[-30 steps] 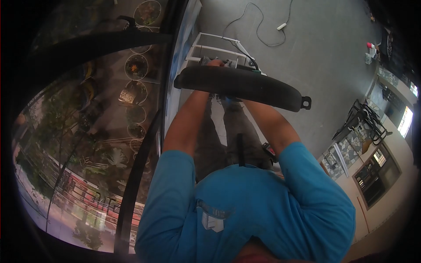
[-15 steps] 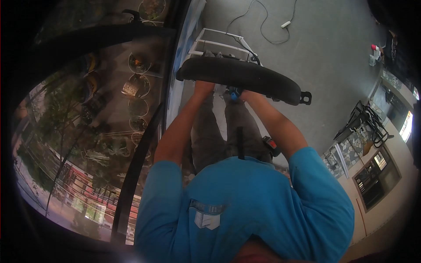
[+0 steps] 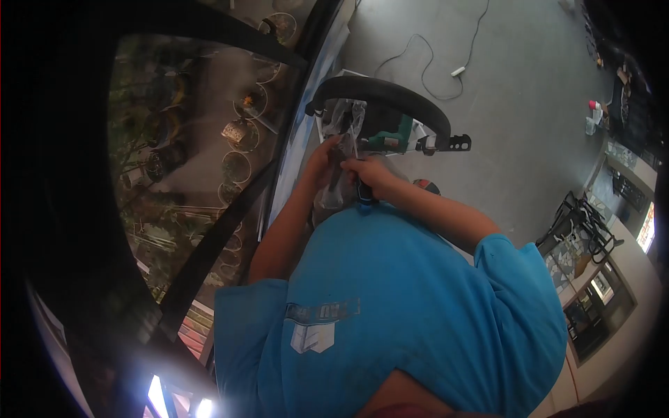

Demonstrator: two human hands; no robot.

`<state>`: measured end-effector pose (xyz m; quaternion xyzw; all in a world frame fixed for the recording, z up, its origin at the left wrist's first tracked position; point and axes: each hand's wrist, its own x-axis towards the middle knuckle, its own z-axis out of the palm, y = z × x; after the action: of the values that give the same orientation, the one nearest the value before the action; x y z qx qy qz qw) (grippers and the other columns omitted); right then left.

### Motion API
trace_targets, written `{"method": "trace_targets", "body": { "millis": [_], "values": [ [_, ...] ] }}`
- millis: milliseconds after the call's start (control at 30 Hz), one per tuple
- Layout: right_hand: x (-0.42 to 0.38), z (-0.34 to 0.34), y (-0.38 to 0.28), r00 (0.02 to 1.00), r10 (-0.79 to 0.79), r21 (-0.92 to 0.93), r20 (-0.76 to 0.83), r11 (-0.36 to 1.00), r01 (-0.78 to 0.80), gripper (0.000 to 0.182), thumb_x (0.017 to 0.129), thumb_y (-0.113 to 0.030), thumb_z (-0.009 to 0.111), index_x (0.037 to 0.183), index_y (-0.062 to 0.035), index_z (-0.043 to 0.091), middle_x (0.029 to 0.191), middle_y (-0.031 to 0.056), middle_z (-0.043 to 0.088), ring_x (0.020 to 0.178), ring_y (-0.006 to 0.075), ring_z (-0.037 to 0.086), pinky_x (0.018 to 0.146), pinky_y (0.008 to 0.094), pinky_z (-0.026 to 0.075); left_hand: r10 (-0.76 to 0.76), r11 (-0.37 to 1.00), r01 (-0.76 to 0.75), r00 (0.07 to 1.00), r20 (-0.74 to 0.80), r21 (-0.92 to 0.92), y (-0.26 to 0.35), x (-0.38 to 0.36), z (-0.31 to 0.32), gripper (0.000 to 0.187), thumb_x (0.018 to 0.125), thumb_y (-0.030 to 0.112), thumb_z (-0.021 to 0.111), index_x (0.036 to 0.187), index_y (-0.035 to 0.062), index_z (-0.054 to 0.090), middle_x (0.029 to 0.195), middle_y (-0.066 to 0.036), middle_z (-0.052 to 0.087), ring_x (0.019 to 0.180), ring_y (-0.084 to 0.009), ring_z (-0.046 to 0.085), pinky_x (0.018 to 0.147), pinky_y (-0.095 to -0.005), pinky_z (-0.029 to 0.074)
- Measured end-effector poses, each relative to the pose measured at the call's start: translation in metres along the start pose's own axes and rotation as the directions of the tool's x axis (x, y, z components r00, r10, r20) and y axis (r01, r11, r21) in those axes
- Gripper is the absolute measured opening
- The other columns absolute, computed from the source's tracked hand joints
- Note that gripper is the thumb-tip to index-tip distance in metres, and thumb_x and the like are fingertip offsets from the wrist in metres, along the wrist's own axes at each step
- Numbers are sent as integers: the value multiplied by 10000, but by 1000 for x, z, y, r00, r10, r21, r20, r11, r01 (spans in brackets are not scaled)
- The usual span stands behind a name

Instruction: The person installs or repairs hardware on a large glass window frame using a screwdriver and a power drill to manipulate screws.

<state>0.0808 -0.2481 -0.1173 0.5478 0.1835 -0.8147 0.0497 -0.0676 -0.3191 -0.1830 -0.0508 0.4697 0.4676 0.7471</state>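
Note:
My left hand (image 3: 323, 161) is closed on a crumpled clear plastic bag (image 3: 350, 124), which hangs down between my forearms. Just right of it, my right hand (image 3: 374, 174) wraps round a tool with a black and blue handle (image 3: 364, 196), its blue end close to my shirt. The tool's working end is hidden by my fingers and the plastic. Beyond the hands lies a green power drill (image 3: 391, 138), partly covered by a black curved band (image 3: 390, 86) that arches across the view.
A white frame (image 3: 355, 73) stands behind the band. On the grey floor runs a dark cable with a white connector (image 3: 457, 72). Glass with potted plants (image 3: 237, 134) behind it is at left. A black metal rack (image 3: 578, 226) stands at right. A red and black object (image 3: 426, 185) sits beside my right forearm.
Both hands have come nearer my body, out from behind the black band. The view has shifted and tilted, so the plastic bag and green drill now show clearly.

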Motion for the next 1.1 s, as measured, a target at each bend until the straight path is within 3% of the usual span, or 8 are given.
{"method": "trace_targets", "body": {
  "millis": [200,267,367,500,567,667,1033,1100],
  "values": [
    [-38,12,-39,960,-252,-45,126,965,259,171,856,-132,675,989,-30,644,736,32,608,618,110,567,578,273,463,78,912,-89,996,-44,-400,39,-35,29,452,954,318,424,1164,-55,570,977,-153,664,914,-301,649,858,-446,521],
    [-45,7,-50,932,-325,-72,163,938,339,202,857,-134,675,1026,-26,645,751,27,615,622,100,568,575,262,462,171,780,-89,983,74,-620,40,-36,23,437,963,272,391,1208,-56,544,1059,-170,637,907,-280,642,867,-393,523],
    [-46,6,-73,869,-472,-327,147,806,493,252,883,-168,669,1101,-49,625,808,30,618,649,106,592,603,251,504,144,750,-8,978,151,-661,45,-45,30,437,963,267,407,1231,-53,534,1044,-167,644,875,-266,651,840,-366,544],
    [-44,11,-103,939,-215,-183,270,946,269,281,893,-198,658,1129,-52,617,962,50,635,734,115,618,639,232,519,158,812,51,940,303,-582,53,-63,60,415,974,270,447,1253,-29,523,1018,-163,651,827,-237,661,750,-333,581],
    [-47,9,-110,927,-182,-235,327,935,267,277,886,-204,667,1124,-69,627,932,32,638,726,93,607,646,221,508,36,884,38,988,148,-466,57,-69,71,390,981,283,488,1271,24,525,964,-146,659,725,-197,666,613,-288,596],
    [-59,4,-112,885,-171,-289,433,903,316,297,873,-195,677,1143,-83,622,913,18,642,735,76,600,661,214,501,43,924,36,980,195,-381,66,-84,82,369,980,301,519,1269,71,534,922,-132,659,651,-178,661,518,-254,585],
    [-79,-18,-102,855,-73,-325,513,905,272,439,820,-139,715,1212,-58,536,949,62,611,753,120,603,647,233,501,-86,949,154,966,246,-274,54,-92,96,466,919,438,612,1273,144,540,926,-93,655,628,-167,656,484,-228,576],
    [-73,-23,-97,848,-71,-320,526,907,274,457,813,-136,716,1216,-49,520,937,63,614,726,127,604,635,240,505,-132,913,273,900,415,-303,51,-88,86,605,909,549,563,1297,87,516,999,-125,644,714,-207,674,570,-280,598]
  ]
}}
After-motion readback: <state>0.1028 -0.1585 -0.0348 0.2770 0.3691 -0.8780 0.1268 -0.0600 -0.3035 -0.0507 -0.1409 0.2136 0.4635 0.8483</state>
